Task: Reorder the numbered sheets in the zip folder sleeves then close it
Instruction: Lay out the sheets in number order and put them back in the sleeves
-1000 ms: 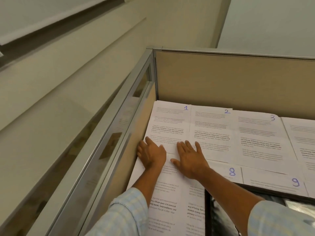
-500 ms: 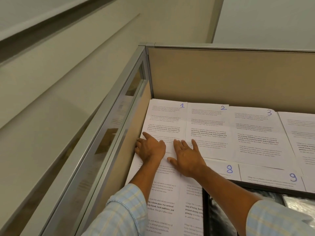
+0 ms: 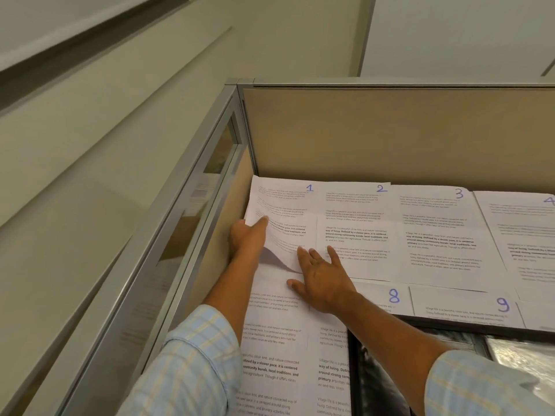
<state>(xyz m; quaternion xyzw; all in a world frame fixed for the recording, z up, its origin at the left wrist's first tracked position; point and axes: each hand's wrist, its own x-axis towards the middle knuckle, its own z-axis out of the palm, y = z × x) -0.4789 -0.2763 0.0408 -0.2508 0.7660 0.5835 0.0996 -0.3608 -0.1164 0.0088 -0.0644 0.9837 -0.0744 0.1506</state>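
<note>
Lifting, formerly flat: left hand is pinching white printed sheet 1 at 9 o'clock; right hand is pressing, fingers straight; left fingertips hidden beneath.

Soft, even indoor light, dark shadow under the lifted sheet, wide-angle bending at edges.

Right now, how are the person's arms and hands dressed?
The left sleeve and right sleeve are light blue with a pale yellow check, and end partway up the forearms. The left hand and right hand are bare: no gloves, ring or watch shows.
</note>
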